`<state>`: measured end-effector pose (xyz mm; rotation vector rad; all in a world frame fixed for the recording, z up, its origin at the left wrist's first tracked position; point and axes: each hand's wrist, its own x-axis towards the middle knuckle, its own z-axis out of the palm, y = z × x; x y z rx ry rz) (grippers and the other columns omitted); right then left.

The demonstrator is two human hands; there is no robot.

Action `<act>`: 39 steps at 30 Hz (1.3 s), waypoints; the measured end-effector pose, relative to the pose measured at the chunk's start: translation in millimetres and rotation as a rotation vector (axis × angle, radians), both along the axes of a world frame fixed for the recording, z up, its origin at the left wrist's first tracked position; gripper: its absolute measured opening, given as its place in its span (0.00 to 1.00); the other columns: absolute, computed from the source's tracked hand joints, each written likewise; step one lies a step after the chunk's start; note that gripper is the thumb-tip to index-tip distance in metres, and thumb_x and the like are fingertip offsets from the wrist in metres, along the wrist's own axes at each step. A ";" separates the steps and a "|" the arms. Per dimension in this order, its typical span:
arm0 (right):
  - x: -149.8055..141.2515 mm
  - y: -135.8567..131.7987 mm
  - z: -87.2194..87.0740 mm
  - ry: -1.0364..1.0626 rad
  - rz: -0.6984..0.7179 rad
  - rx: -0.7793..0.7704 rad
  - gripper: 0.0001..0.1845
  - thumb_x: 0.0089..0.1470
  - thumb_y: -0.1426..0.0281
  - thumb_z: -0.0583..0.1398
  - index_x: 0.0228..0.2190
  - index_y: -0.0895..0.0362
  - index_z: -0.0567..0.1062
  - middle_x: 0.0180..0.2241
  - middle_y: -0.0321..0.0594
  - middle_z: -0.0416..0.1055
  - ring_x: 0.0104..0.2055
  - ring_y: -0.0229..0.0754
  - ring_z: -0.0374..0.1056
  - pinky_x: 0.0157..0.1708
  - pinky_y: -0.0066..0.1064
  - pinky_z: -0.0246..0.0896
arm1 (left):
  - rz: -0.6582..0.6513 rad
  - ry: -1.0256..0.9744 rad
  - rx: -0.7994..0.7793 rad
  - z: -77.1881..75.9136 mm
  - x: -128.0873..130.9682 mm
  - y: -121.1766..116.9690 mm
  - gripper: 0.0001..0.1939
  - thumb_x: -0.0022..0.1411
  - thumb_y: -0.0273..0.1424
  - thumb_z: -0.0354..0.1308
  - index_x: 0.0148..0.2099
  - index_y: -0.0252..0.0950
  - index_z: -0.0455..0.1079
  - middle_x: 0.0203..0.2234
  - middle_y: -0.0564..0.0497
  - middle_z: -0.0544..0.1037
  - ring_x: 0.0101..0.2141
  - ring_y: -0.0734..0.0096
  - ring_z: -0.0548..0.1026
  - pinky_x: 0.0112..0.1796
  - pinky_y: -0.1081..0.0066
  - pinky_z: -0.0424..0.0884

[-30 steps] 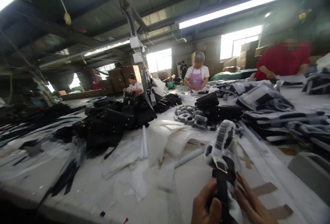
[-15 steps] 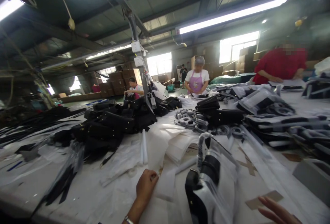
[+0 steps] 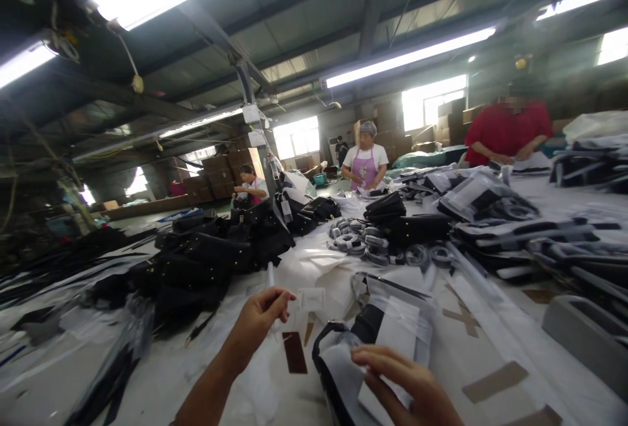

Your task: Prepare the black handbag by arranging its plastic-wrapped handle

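Observation:
My left hand [image 3: 262,315] is raised over the table with thumb and fingers pinched together. A small clear, whitish square piece [image 3: 312,299] is right by its fingertips; whether the pinch holds it, I cannot make out. Just below is a dark brown rectangular card [image 3: 295,353]. In front of me lies a black bag [image 3: 369,322] with clear plastic wrap and white paper [image 3: 400,324] around it. My right hand [image 3: 409,380] is over the bag's near part, fingers stretched out and somewhat bent. Contact with the paper is unclear.
Black bags [image 3: 206,259] are heaped at left. Wrapped strap coils [image 3: 360,236] and wrapped black pieces [image 3: 510,243] lie at centre and right. A grey box-like object [image 3: 586,341] and brown tape strips [image 3: 495,381] are at near right. Several people work beyond the table.
My left hand has risen slightly left, and the clear piece now shows beside it. My right hand has come left over the bag, which sits lower and further left. The camera view shifted.

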<state>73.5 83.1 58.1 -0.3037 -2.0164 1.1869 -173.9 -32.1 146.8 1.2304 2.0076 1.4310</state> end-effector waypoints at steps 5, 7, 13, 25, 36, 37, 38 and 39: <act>-36.3 14.2 37.7 0.053 0.081 -0.072 0.30 0.57 0.63 0.63 0.60 0.50 0.68 0.63 0.46 0.63 0.65 0.53 0.58 0.63 0.47 0.55 | -0.188 -0.009 -0.055 36.0 33.5 12.2 0.22 0.60 0.49 0.59 0.37 0.34 0.77 0.19 0.58 0.67 0.22 0.77 0.65 0.27 0.74 0.64; -43.7 14.6 46.4 0.086 0.191 -0.182 0.36 0.55 0.61 0.65 0.63 0.51 0.64 0.63 0.46 0.64 0.64 0.53 0.59 0.62 0.47 0.55 | -0.230 -0.003 -0.071 40.9 45.8 17.2 0.21 0.60 0.49 0.59 0.37 0.34 0.76 0.18 0.59 0.65 0.20 0.79 0.62 0.23 0.76 0.58; -40.3 15.1 48.8 0.140 0.297 -0.448 0.24 0.52 0.52 0.67 0.38 0.60 0.82 0.35 0.43 0.80 0.41 0.49 0.74 0.45 0.37 0.66 | -0.256 -0.003 -0.096 51.0 69.2 26.4 0.22 0.60 0.49 0.60 0.34 0.33 0.76 0.18 0.59 0.64 0.19 0.82 0.56 0.20 0.77 0.49; -5.9 25.5 32.8 0.274 0.358 -0.887 0.29 0.46 0.53 0.71 0.42 0.61 0.77 0.30 0.37 0.74 0.27 0.34 0.64 0.30 0.26 0.57 | -0.412 -0.305 0.118 46.5 79.6 39.7 0.19 0.63 0.44 0.61 0.30 0.33 0.72 0.17 0.60 0.60 0.21 0.83 0.53 0.24 0.77 0.49; 8.1 26.7 17.9 0.147 -0.111 -0.190 0.31 0.59 0.50 0.59 0.58 0.52 0.69 0.61 0.49 0.66 0.64 0.56 0.59 0.63 0.48 0.52 | -0.462 -0.387 0.071 47.1 115.7 51.1 0.16 0.64 0.42 0.60 0.40 0.33 0.75 0.23 0.56 0.70 0.25 0.81 0.66 0.30 0.78 0.62; 9.5 23.8 26.8 0.163 -0.076 -0.155 0.31 0.59 0.51 0.60 0.58 0.52 0.68 0.62 0.49 0.64 0.65 0.56 0.57 0.64 0.48 0.50 | -0.485 -0.366 0.043 46.3 120.0 52.9 0.16 0.64 0.42 0.60 0.40 0.33 0.74 0.24 0.55 0.71 0.25 0.81 0.66 0.30 0.77 0.63; 9.2 20.8 34.3 0.173 -0.020 -0.147 0.30 0.58 0.53 0.61 0.57 0.53 0.69 0.60 0.49 0.67 0.63 0.56 0.60 0.62 0.46 0.54 | -0.506 -0.354 0.023 45.7 123.8 54.7 0.16 0.63 0.43 0.60 0.40 0.33 0.74 0.24 0.55 0.71 0.25 0.80 0.67 0.30 0.77 0.63; 7.4 18.3 39.6 0.178 0.044 -0.172 0.27 0.57 0.54 0.62 0.53 0.55 0.72 0.55 0.50 0.72 0.58 0.55 0.66 0.57 0.43 0.60 | -0.517 -0.348 0.013 45.3 126.5 56.4 0.17 0.63 0.43 0.61 0.39 0.33 0.74 0.24 0.55 0.72 0.25 0.80 0.68 0.29 0.77 0.64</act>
